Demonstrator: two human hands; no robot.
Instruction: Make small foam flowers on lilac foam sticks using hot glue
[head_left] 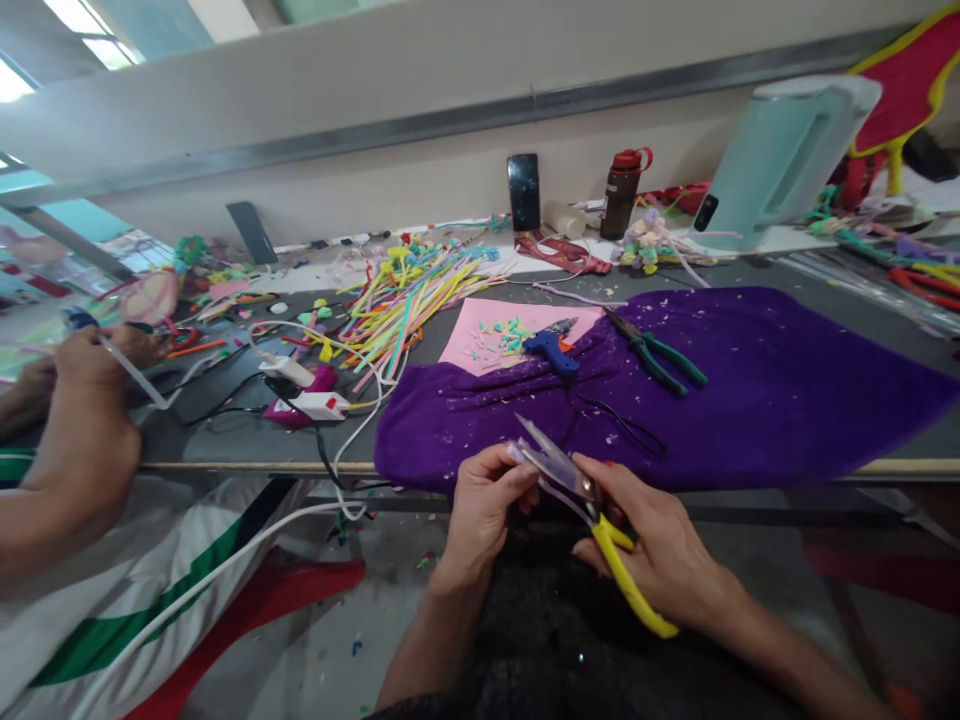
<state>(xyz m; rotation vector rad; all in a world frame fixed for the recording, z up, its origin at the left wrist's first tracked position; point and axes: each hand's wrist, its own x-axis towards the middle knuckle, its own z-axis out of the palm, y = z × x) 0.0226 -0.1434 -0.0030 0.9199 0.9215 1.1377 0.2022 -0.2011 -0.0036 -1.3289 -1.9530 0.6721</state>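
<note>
Where the head view looks down past the worktop (225, 455) edge, yellow-handled scissors (592, 520) are held in the right hand (660, 550), its grip closed about the handles, blades parted and angled up-left. A small pale piece (517, 455), too small to identify, is pinched in the fingertips of the left hand (484, 500), touching the blades. Behind them a purple cloth (750, 390) is spread, carrying green-handled pliers (660, 355) and a blue glue gun (551, 350). Another person's hand (90, 400) is seen at far left.
</note>
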